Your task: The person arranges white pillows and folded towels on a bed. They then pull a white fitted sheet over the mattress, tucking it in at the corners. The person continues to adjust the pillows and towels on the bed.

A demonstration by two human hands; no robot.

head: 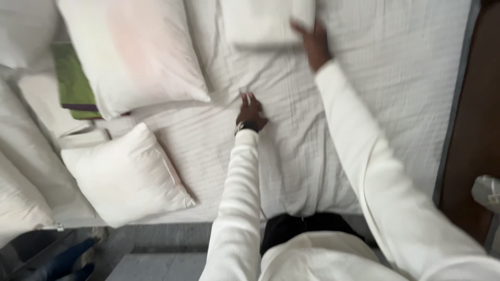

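Note:
I look down on a bed with a white sheet. My left hand rests on the sheet near the middle, fingers pinched on a fold of the fabric; a watch shows at the wrist. My right hand reaches farther up the bed and touches the edge of a folded white cloth that lies at the top of the view. The picture is blurred, so I cannot tell whether the right hand grips the cloth. Both arms wear white knitted sleeves.
A large white pillow lies at the upper left, a smaller one below it. A green cloth shows between pillows at the left. A dark wooden surface runs along the right. Grey floor lies below the bed.

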